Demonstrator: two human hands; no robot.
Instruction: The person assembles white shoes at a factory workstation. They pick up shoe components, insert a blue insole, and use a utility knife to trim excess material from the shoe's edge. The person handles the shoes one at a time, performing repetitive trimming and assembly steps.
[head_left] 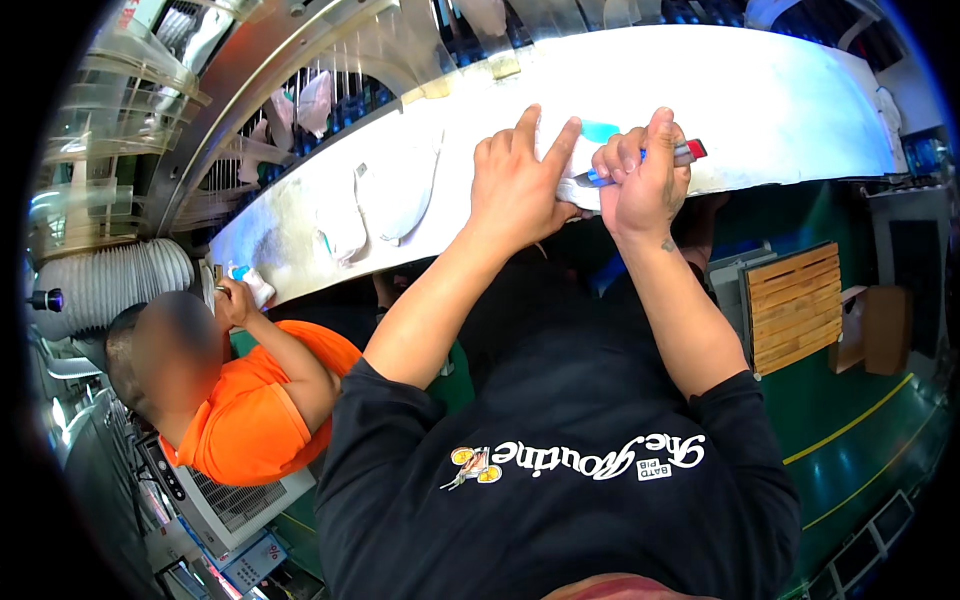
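My left hand [515,190] lies on the white table [760,110] with its fingers spread, at the edge of a white soft piece [578,193] with a teal patch [600,131]. Beside it, my right hand [648,180] is closed around a slim blue and grey tool with a red end [697,150]. The tool's narrow grey tip points left, at the white piece near the table's front edge. My fingers partly cover both the piece and the tool, so I cannot tell whether the tip touches.
Further left on the table lie more white soft pieces [395,195]. A co-worker in an orange shirt [265,410] at the left end handles a white and blue piece [258,287]. Machinery with curved metal rails [240,80] stands behind the table. A wooden slatted panel [795,308] is at right.
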